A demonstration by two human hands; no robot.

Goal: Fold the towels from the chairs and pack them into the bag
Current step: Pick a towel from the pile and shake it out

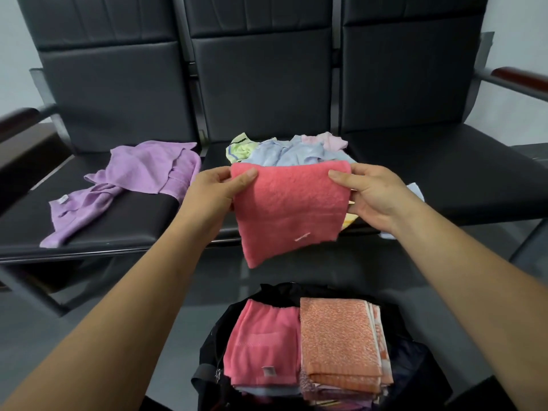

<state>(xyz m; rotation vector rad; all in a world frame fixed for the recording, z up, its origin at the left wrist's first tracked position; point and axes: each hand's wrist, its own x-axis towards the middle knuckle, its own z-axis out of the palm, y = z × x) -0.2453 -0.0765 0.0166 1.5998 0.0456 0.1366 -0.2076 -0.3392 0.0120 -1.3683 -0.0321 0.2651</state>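
**While both hands hold it, the pink towel (pixel 289 209) hangs in the air**

As the pink towel hangs down folded, the left hand (pixel 218 192) pinches its top left corner, with the thumb in front and the fingers behind. The right hand (pixel 376 197) pinches the top right corner the same way.

Below both hands, close to the person, the black bag (pixel 207 351) lies open. Inside it a second pink towel (pixel 261 345) lies folded right beside a folded orange towel (pixel 335 339). There seems to be more folded cloth under them, but it is hard to see.

Just behind the hands, a pile of towels (pixel 296 152) in blue, pale pink and yellow-green sits on the middle chair (pixel 267 84). Off to the left of the left hand, a purple towel (pixel 133 185) lies crumpled on the next seat.
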